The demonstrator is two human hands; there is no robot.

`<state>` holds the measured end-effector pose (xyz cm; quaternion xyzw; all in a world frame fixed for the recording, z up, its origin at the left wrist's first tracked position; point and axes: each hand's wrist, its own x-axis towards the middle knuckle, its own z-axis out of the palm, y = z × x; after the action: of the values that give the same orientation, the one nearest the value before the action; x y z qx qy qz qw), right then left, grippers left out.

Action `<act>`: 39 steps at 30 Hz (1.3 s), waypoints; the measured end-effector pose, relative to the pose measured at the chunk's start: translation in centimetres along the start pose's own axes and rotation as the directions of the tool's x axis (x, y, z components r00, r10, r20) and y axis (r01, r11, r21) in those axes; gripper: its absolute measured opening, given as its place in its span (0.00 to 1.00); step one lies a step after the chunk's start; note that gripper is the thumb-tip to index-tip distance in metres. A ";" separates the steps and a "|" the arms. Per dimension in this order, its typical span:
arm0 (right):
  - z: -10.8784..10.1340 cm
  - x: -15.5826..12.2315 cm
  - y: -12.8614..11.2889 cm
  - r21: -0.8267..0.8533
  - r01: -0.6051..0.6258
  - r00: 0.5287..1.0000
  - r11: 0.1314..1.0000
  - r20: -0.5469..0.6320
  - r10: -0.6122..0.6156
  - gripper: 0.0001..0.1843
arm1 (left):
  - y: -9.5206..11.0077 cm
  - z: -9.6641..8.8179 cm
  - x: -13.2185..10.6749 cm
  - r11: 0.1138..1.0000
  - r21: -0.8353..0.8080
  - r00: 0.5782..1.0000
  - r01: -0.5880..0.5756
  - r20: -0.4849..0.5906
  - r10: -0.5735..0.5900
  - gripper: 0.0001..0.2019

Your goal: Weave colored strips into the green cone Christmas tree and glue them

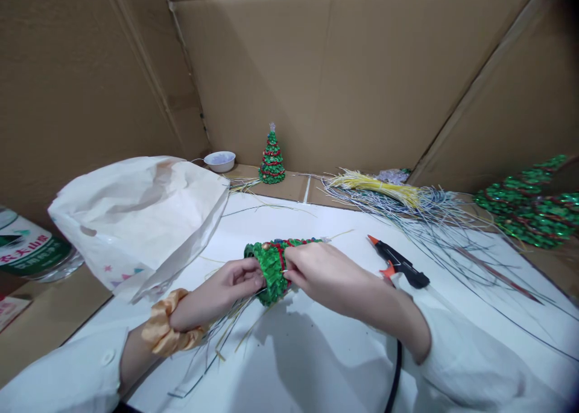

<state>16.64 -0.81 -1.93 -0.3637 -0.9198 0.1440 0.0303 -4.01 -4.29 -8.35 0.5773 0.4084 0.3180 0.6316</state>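
Observation:
A small green Christmas tree (272,272) with red garland lies on its side over the white table, its base to the left and its star tip to the right. My left hand (239,279) has its curled fingers on the base, some of them hidden at its edge. Pinched at the tree's side near the red garland is my right hand (316,271); a thin pale bit shows at its fingertips, too small to name. Thin green and yellow wires (226,334) trail out below the base.
A glue gun (398,262) lies to the right, its cord nearby. Bundled wires (384,190) spread behind it. A finished-looking tree (272,160) and white bowl (220,161) stand at the back. A white plastic bag (145,208) and large bottle (34,247) are left; green trees (534,208) right.

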 end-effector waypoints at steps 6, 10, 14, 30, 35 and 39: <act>0.0 0.0 0.3 0.029 0.023 1.000 0.999 -0.017 -0.022 0.06 | -0.2 -0.2 0.0 0.991 -0.136 0.994 -0.006 0.108 0.021 0.20; 0.2 -0.1 0.4 0.078 0.112 0.992 0.991 -0.059 -0.107 0.06 | -0.9 -0.2 0.2 0.984 -0.173 0.993 -0.048 0.094 0.065 0.22; 0.4 -0.2 0.6 0.096 0.132 0.991 0.987 -0.041 -0.129 0.07 | -1.1 0.0 0.2 0.982 -0.186 0.997 -0.040 0.060 0.052 0.22; 1.1 0.6 -0.3 -0.013 0.113 0.991 0.994 -0.071 -0.113 0.07 | -1.3 0.5 0.4 0.986 -0.156 0.998 -0.057 -0.041 0.051 0.23; 1.1 0.5 -0.5 0.065 0.042 0.991 0.997 -0.130 -0.034 0.05 | -1.4 0.5 0.4 0.987 -0.148 0.998 -0.060 -0.040 0.055 0.24; 1.9 0.2 -0.7 0.001 0.059 0.984 0.998 -0.171 -0.058 0.06 | -1.4 0.7 0.4 0.988 -0.134 0.997 -0.074 -0.047 0.068 0.23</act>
<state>15.74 -1.59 -3.59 -0.3474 -0.9237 0.1140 0.1141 -3.29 -4.42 -9.82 0.5403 0.3782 0.3796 0.6488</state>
